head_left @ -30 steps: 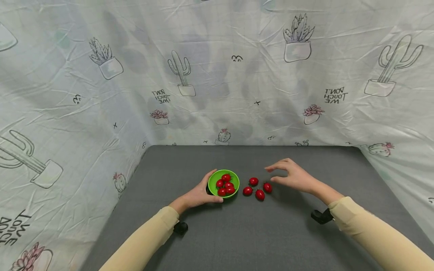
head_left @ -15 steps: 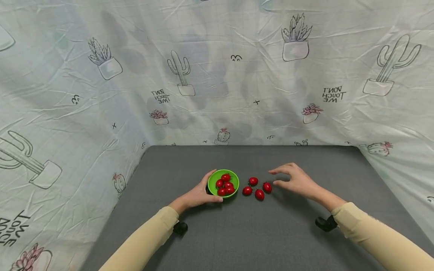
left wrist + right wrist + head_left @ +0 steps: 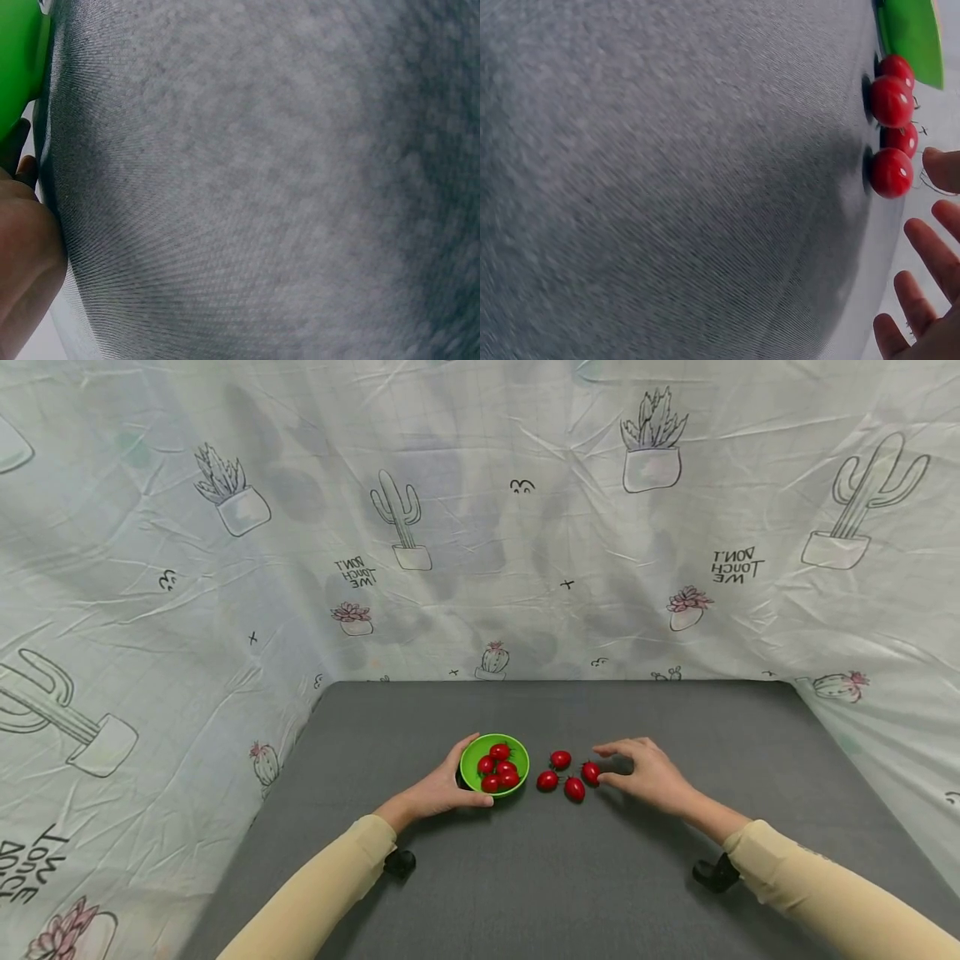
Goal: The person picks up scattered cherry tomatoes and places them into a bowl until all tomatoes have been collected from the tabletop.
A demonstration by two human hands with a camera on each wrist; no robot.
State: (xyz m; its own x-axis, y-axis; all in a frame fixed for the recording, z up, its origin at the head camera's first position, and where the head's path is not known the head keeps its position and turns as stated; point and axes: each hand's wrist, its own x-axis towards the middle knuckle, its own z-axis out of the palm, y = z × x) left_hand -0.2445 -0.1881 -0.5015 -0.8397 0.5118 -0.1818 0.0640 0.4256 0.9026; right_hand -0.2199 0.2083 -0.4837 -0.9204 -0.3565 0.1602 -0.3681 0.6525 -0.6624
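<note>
A small green bowl (image 3: 472, 768) stands on the grey table with several red cherry tomatoes (image 3: 499, 752) inside. My left hand (image 3: 437, 792) grips its left side, thumb along the near rim and fingers round the far side. Right of the bowl lies a loose group of cherry tomatoes (image 3: 560, 760). At the group's right end is one tomato (image 3: 590, 772) beside the fingertips of my right hand (image 3: 654, 778). That hand holds nothing; its thumb and fingers are spread apart, as the right wrist view (image 3: 934, 292) also shows.
The grey table (image 3: 480, 893) reaches back to a white curtain (image 3: 465, 543) printed with cacti, which also hangs at both sides. A black wrist camera (image 3: 400, 863) sits under the left sleeve, another black camera (image 3: 715, 873) under the right.
My right hand first drew back slightly to the right, then came down and left to the rightmost loose tomato. The left hand and bowl have stayed in place.
</note>
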